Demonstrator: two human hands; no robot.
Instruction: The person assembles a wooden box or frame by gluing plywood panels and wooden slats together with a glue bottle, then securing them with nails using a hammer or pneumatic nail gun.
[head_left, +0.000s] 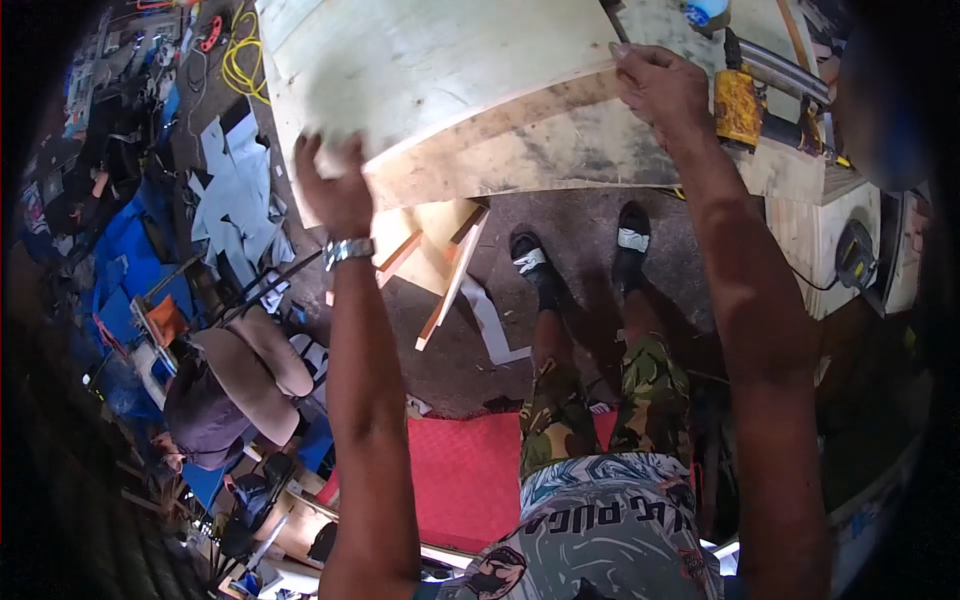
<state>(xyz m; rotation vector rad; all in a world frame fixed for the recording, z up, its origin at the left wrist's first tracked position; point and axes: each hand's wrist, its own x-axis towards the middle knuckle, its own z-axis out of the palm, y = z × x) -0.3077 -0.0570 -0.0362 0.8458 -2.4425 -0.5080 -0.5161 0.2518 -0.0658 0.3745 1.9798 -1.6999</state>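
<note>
A pale plywood sheet [450, 60] lies over a worn wooden worktop [520, 150], its near edge bowed. At the sheet's near right corner, my right hand [668, 95] is closed, thumb and fingers pinching the edge. My left hand [340, 190], with a metal watch [348, 252] at its wrist, is by the near left corner, fingers spread and slightly blurred, nothing held in them. To the right of my right hand rests a yellow and black power tool [738, 108] on the worktop.
Wooden pieces [450, 260] lean under the worktop beside my feet. A person [240, 380] sits low at the left amid clutter. A yellow hose [238, 65] and white scraps [235, 180] lie on the floor. Behind me spreads a red mat [460, 480].
</note>
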